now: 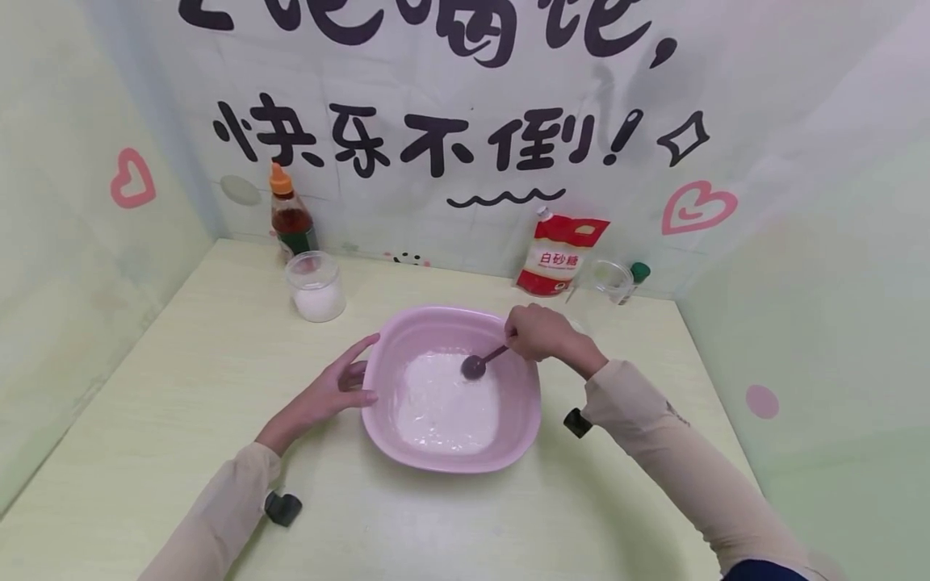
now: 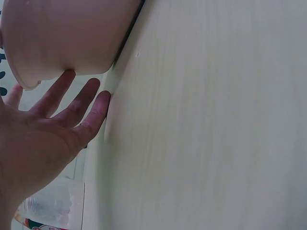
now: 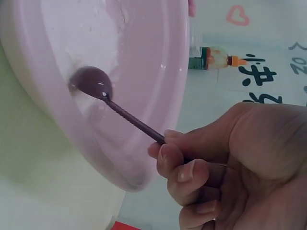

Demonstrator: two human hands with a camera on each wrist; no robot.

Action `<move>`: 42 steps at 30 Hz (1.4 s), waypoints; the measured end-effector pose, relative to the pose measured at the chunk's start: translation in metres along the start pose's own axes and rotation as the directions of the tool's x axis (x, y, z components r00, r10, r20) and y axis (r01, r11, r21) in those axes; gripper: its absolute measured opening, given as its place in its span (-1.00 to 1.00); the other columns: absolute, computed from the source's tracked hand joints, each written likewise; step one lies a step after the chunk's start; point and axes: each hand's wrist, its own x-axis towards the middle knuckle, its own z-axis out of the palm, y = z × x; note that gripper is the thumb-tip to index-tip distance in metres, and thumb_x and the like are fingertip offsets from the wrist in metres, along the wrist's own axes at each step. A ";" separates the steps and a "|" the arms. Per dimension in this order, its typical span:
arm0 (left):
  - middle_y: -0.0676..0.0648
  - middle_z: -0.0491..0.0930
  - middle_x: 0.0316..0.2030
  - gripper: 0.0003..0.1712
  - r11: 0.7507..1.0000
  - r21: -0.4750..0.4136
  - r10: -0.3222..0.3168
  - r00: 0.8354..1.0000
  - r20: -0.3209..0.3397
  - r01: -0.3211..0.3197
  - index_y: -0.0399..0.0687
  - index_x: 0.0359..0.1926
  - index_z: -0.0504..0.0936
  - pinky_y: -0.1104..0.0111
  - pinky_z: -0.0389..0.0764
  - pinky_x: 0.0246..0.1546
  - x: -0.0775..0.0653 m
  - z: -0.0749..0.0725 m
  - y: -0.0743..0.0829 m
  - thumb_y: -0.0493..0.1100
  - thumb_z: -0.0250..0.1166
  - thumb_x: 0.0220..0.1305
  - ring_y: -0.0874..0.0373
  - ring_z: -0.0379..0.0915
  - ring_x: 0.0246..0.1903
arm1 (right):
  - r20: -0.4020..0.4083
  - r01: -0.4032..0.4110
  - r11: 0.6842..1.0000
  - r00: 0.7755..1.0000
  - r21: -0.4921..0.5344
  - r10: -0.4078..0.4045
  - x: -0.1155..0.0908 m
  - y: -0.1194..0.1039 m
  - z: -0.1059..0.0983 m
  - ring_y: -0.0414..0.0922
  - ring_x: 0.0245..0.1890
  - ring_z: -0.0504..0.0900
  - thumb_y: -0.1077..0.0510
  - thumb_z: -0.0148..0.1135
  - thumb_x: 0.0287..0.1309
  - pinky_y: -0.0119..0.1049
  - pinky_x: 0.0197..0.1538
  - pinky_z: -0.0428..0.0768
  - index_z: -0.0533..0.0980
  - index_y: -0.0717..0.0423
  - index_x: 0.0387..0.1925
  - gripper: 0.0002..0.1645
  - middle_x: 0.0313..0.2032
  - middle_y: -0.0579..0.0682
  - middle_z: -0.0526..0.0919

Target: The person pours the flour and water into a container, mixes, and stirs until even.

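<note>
A pink plastic basin [image 1: 452,464] with a layer of white, wet-looking mixture [image 1: 443,411] in it stands on the table. My left hand [image 1: 337,387] steadies its left side, thumb and forefinger at the rim. In the left wrist view the fingers [image 2: 57,93] are spread and fairly straight against the outer wall. Over the basin's far right rim, my right hand [image 1: 541,332] grips a dark brown spoon [image 1: 474,367] by its handle. The right wrist view shows thumb and fingers curled round the handle, with the spoon's bowl [image 3: 93,82] down at the mixture.
At the back left stand a sauce bottle [image 1: 292,214] with an orange cap and a clear tub [image 1: 316,289] of white powder. A red-and-white sugar pouch [image 1: 555,257], a clear container [image 1: 609,278] and a green-capped bottle [image 1: 638,274] stand along the back right wall.
</note>
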 end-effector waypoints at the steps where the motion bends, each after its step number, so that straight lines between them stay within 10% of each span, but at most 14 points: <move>1: -0.42 0.23 0.44 0.07 1.000 0.000 0.001 1.000 0.002 -0.001 0.18 0.59 -0.07 0.12 0.61 0.13 0.000 0.000 0.000 -0.27 0.37 0.24 -0.42 0.31 0.33 | -0.018 0.000 1.000 1.000 0.006 0.000 0.002 0.000 0.001 -0.10 -0.53 0.46 0.30 0.12 0.24 -0.38 -0.51 0.38 0.66 0.18 -0.44 -0.77 -0.64 -0.02 0.48; 10: -0.45 0.24 0.42 0.07 1.000 0.002 0.021 1.000 0.007 -0.021 0.13 0.60 -0.09 0.23 0.62 0.09 0.001 0.000 -0.002 -0.26 0.37 0.25 -0.44 0.33 0.30 | -0.091 0.173 0.984 0.980 -0.049 -0.177 0.019 -0.021 0.021 -0.16 -0.57 0.33 0.34 0.11 0.24 -0.39 -0.49 0.27 0.50 0.01 -0.65 -0.65 -0.68 -0.11 0.34; 19: -0.43 0.25 0.42 0.07 1.000 0.005 0.018 1.000 0.006 -0.018 0.16 0.60 -0.10 0.20 0.59 0.15 0.000 0.000 -0.003 -0.25 0.36 0.26 -0.40 0.36 0.30 | 0.080 0.427 0.904 0.902 -0.009 -0.425 0.000 -0.043 0.037 -0.30 -0.56 0.45 0.32 0.24 0.26 -0.53 -0.46 0.36 0.71 0.09 -0.44 -0.79 -0.57 -0.10 0.63; 32: -0.44 0.21 0.44 0.06 1.000 0.008 0.026 1.000 0.005 -0.026 0.14 0.60 -0.09 0.25 0.59 0.12 0.000 -0.001 -0.003 -0.28 0.34 0.26 -0.42 0.29 0.34 | 0.081 0.092 0.996 0.993 -0.018 -0.090 -0.006 -0.004 0.009 -0.11 -0.42 0.52 0.25 0.25 0.27 -0.39 -0.42 0.47 0.71 0.09 -0.33 -0.86 -0.46 -0.03 0.63; 42: -0.44 0.21 0.44 0.06 1.000 -0.002 0.027 1.000 0.008 -0.027 0.13 0.60 -0.10 0.30 0.60 0.08 0.001 -0.002 -0.003 -0.28 0.34 0.27 -0.44 0.28 0.33 | -0.047 0.119 0.992 0.992 -0.034 -0.121 0.018 -0.014 0.011 -0.12 -0.52 0.40 0.30 0.11 0.27 -0.37 -0.43 0.36 0.59 0.03 -0.60 -0.66 -0.66 -0.07 0.41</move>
